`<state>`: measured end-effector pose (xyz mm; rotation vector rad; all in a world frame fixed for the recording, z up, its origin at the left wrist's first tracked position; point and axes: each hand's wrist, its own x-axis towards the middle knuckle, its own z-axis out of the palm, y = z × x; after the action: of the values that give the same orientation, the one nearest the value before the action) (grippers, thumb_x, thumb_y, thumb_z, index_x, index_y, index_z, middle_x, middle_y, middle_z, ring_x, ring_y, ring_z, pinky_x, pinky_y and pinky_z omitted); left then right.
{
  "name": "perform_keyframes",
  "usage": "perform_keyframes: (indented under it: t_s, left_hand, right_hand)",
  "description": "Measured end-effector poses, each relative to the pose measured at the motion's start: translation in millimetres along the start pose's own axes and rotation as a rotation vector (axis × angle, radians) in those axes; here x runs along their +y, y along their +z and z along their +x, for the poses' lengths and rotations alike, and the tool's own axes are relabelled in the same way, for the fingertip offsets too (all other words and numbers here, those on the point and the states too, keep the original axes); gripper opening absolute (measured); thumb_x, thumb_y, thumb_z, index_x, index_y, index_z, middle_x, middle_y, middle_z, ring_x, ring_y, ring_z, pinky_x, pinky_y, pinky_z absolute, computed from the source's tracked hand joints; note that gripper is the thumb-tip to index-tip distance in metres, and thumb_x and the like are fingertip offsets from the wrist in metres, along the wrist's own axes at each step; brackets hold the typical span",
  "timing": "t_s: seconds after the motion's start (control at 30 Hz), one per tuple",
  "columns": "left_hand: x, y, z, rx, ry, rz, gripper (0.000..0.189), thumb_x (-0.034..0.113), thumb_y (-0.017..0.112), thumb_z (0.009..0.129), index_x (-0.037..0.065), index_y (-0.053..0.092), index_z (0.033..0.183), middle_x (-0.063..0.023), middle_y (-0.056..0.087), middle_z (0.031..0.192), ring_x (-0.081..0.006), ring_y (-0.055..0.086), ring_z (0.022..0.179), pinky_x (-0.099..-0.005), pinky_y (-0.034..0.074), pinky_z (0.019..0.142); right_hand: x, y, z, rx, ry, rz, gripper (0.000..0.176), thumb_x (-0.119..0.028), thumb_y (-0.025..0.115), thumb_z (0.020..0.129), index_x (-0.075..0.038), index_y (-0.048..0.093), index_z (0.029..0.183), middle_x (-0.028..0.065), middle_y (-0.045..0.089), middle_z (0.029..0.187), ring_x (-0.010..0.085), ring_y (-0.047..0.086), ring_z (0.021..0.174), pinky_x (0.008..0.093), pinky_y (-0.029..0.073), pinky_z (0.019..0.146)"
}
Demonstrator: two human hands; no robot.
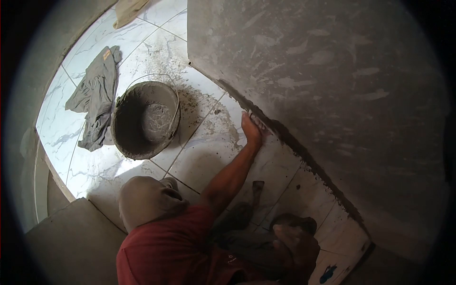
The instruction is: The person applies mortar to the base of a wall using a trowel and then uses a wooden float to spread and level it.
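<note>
Neither of my hands shows in the head view. Below me a co-worker in a red shirt (161, 251) and a greyish cap (147, 199) bends low over the tiled floor (199, 161). The co-worker's outstretched hand (253, 130) touches the seam where floor and wall meet, its fingers partly hidden against the wall. Along that seam runs a strip of dark wet mortar (304, 152). The co-worker's other hand is hard to make out in the shade near the legs. A mortar-caked bucket (159, 118) with a wire handle stands on the tiles.
A crumpled grey cloth (99, 95) lies beside the bucket. Mortar crumbs and smears (190, 104) dirty the tiles. The grey plastered wall (323, 71) rises on the right. A light brown cloth (129, 10) is at the top edge, and a small blue object (327, 274) lies low down.
</note>
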<state>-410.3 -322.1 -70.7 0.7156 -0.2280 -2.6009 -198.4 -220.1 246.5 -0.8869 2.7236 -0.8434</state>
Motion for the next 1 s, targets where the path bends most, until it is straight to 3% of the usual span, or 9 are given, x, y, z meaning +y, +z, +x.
perform_keyframes:
  t_s: [0.3,0.43,0.53,0.6,0.73,0.8,0.87,0.93,1.0]
  left_hand:
    - [-41.7,-52.9,10.3,0.233,-0.339,0.078,0.043,0.047,0.026,0.096,0.011,0.045,0.084,-0.0023,0.041,0.057,-0.0148,0.043,0.047,-0.0328,0.046,0.047]
    - [-60.3,-42.4,24.3,0.143,-0.271,0.121,0.043,0.050,0.027,0.095,0.012,0.044,0.088,-0.0019,0.042,0.061,-0.0145,0.045,0.051,-0.0337,0.046,0.049]
    - [-60.1,-29.2,20.6,0.262,-0.244,0.009,0.042,0.049,0.028,0.096,0.012,0.044,0.086,-0.0016,0.044,0.064,-0.0142,0.045,0.051,-0.0308,0.044,0.049]
    - [-45.6,-26.0,4.2,-0.001,-0.241,0.084,0.042,0.049,0.029,0.096,0.011,0.045,0.085,-0.0024,0.047,0.066,-0.0132,0.045,0.052,-0.0286,0.042,0.049]
    - [-21.1,12.9,-51.8,-0.069,-0.131,0.161,0.044,0.047,0.028,0.097,0.009,0.045,0.084,-0.0028,0.048,0.064,-0.0116,0.045,0.053,-0.0284,0.041,0.049]
    - [-29.8,0.1,-66.6,-0.191,-0.045,0.220,0.040,0.045,0.031,0.097,0.008,0.043,0.089,-0.0032,0.047,0.063,-0.0124,0.047,0.055,-0.0285,0.042,0.054]
    - [-35.6,-7.9,-84.0,-0.200,-0.068,0.331,0.038,0.044,0.033,0.097,0.007,0.042,0.091,-0.0045,0.049,0.066,-0.0131,0.049,0.058,-0.0284,0.042,0.058]
    - [-36.0,-16.0,-97.1,-0.201,-0.083,0.451,0.035,0.042,0.035,0.097,0.007,0.040,0.094,-0.0057,0.050,0.069,-0.0138,0.051,0.061,-0.0284,0.043,0.061]
    - [-32.9,-19.8,-112.4,-0.266,-0.216,0.456,0.035,0.041,0.041,0.095,0.006,0.037,0.102,-0.0080,0.051,0.077,-0.0144,0.052,0.070,-0.0294,0.043,0.068]
  right_hand:
    - [-5.3,-2.1,-2.1,-0.009,-0.020,-0.010,0.025,-0.008,0.066,0.075,-0.003,0.062,0.100,0.0117,0.066,0.093,0.0260,0.065,0.083,0.0357,0.051,0.070]
    - [-3.9,-3.1,-3.3,-0.023,-0.045,0.006,0.024,-0.008,0.066,0.075,-0.002,0.062,0.099,0.0127,0.066,0.095,0.0259,0.065,0.083,0.0351,0.051,0.069]
    - [-4.1,-1.4,-3.0,-0.016,-0.036,0.023,0.024,-0.008,0.066,0.075,-0.001,0.062,0.098,0.0129,0.066,0.092,0.0257,0.065,0.081,0.0344,0.051,0.067]
    - [-3.6,2.3,-5.4,0.047,-0.064,-0.010,0.023,-0.008,0.067,0.075,0.000,0.062,0.097,0.0126,0.067,0.089,0.0257,0.065,0.077,0.0339,0.052,0.066]
    - [-1.7,-2.4,-1.0,0.068,-0.070,0.012,0.019,-0.010,0.065,0.078,0.000,0.062,0.095,0.0118,0.067,0.087,0.0249,0.066,0.074,0.0343,0.052,0.067]
    - [12.0,-10.2,-8.5,0.170,-0.131,-0.292,0.022,-0.017,0.062,0.082,0.001,0.063,0.096,0.0132,0.067,0.087,0.0247,0.066,0.075,0.0334,0.051,0.067]
    - [25.4,-29.7,4.5,0.200,0.151,0.147,0.030,-0.023,0.059,0.084,0.002,0.061,0.100,0.0147,0.066,0.087,0.0266,0.065,0.075,0.0330,0.051,0.067]
    - [51.3,-37.4,22.2,0.038,0.070,-0.094,0.024,-0.018,0.058,0.085,-0.002,0.063,0.102,0.0147,0.065,0.095,0.0319,0.063,0.086,0.0354,0.050,0.077]
    - [89.1,-21.6,46.2,-0.093,0.199,-0.087,0.029,-0.019,0.058,0.085,0.000,0.060,0.106,0.0179,0.061,0.103,0.0345,0.060,0.094,0.0386,0.047,0.083]
